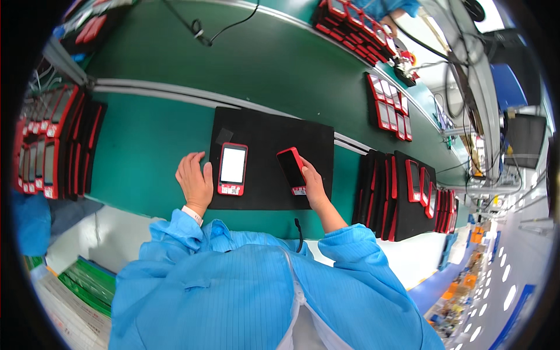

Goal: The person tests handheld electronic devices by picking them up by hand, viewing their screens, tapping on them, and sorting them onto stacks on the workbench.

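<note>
A black mat [262,140] lies on the green bench in front of me. On its left part rests a red handheld device [233,169] with a lit white screen and a label at its lower end. My left hand [196,179] is beside that device at the mat's left edge, fingers apart and holding nothing. With my right hand [315,183] I grip a second red handheld device [291,169] by its right side. Its screen is dark, it tilts over the mat, and a white label shows at its bottom. A small dark square piece [224,136] sits near the mat's upper left.
Stacked black trays of red devices [52,140] stand at the left. More trays [402,192] are at the right. Across the conveyor [175,52], devices lie on a black tray [389,108], near a tall stack [356,29]. A co-worker's sleeve [385,7] shows at the top.
</note>
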The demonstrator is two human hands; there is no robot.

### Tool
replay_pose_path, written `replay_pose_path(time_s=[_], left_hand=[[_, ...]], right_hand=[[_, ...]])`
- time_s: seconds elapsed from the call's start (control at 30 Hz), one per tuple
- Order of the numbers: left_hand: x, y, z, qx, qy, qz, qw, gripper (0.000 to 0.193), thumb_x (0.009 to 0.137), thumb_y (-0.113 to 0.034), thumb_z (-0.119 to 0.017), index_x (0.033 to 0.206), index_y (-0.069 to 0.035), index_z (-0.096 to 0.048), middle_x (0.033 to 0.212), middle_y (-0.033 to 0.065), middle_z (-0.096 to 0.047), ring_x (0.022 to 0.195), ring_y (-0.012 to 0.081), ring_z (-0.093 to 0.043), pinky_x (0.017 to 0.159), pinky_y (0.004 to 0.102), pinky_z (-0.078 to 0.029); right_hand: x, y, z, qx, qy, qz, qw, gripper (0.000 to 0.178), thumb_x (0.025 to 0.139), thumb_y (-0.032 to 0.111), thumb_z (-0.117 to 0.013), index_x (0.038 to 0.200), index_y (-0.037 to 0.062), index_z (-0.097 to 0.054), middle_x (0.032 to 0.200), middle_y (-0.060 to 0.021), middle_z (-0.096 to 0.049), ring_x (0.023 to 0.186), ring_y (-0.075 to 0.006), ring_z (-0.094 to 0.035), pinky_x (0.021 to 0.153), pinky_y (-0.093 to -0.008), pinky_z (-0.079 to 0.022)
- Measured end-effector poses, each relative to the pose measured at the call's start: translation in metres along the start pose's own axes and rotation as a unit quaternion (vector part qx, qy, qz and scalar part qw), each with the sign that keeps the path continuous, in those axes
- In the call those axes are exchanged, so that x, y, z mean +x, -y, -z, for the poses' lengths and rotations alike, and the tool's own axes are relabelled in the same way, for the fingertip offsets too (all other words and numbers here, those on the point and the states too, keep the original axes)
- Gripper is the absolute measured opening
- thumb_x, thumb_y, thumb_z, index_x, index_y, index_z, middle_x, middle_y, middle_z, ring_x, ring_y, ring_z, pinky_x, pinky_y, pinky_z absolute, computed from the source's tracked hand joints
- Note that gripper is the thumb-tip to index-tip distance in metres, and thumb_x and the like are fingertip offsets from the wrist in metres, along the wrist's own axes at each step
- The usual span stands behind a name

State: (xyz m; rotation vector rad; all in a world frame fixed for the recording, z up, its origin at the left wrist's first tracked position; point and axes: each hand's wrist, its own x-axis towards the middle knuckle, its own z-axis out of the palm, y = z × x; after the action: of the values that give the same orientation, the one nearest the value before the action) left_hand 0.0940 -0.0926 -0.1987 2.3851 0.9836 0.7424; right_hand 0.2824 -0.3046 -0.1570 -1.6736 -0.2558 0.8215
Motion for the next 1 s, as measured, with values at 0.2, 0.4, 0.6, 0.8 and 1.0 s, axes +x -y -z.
replay_pose_path(time_s=[0.2,0.4,0.6,0.8,1.0], left_hand=[[-0.014,-0.007,0.011,-0.101,0.129,0.095,0.982,0.040,0.085,-0.014,-0.047,0.122,0.000,-0.039,0.113,0.0169,-0.049,0.105,0.0336,-0.045,0.087,0.0396,-0.036],[-0.028,0.000,0.002,-0.113,0.162,0.143,0.970,0.039,0.082,-0.018,-0.051,0.113,0.005,-0.049,0.101,0.0217,-0.056,0.094,0.0314,-0.055,0.083,0.0363,-0.043],[0.001,0.020,0.006,-0.259,0.190,0.229,0.919,0.026,0.085,-0.018,-0.055,0.086,0.008,-0.060,0.074,0.0071,-0.060,0.067,0.0104,-0.050,0.060,0.0262,-0.042],[0.013,0.073,0.010,-0.198,0.198,0.223,0.934,0.022,0.085,-0.017,-0.056,0.089,0.005,-0.058,0.074,0.0053,-0.059,0.065,0.0104,-0.050,0.061,0.0259,-0.042],[0.019,-0.002,0.022,-0.015,-0.028,0.010,0.999,0.031,0.081,-0.008,-0.053,0.110,0.002,-0.048,0.104,0.0153,-0.050,0.094,0.0222,-0.050,0.080,0.0318,-0.040]], right_hand=[[-0.003,-0.027,0.015,-0.099,-0.202,0.030,0.974,0.030,0.086,0.025,-0.047,0.105,0.0059,-0.058,0.109,-0.0085,-0.055,0.097,-0.0183,-0.051,0.083,-0.0295,-0.039],[-0.026,-0.053,0.036,-0.478,-0.425,0.020,0.769,0.046,0.078,0.034,-0.052,0.119,0.0137,-0.048,0.118,-0.0118,-0.044,0.107,-0.0317,-0.040,0.081,-0.0459,-0.037],[-0.042,-0.046,0.030,-0.411,-0.290,-0.011,0.864,0.051,0.076,0.039,-0.052,0.119,0.0121,-0.046,0.117,-0.0115,-0.046,0.103,-0.0307,-0.044,0.082,-0.0453,-0.039],[-0.088,0.064,0.097,-0.426,-0.296,0.226,0.824,0.034,0.071,0.027,-0.055,0.101,0.0112,-0.057,0.103,-0.0117,-0.054,0.093,-0.0301,-0.051,0.074,-0.0437,-0.042],[-0.089,0.106,0.247,-0.615,-0.475,0.091,0.623,0.057,0.073,0.046,-0.056,0.113,0.0062,-0.049,0.103,-0.0120,-0.055,0.098,-0.0292,-0.050,0.077,-0.0434,-0.043]])
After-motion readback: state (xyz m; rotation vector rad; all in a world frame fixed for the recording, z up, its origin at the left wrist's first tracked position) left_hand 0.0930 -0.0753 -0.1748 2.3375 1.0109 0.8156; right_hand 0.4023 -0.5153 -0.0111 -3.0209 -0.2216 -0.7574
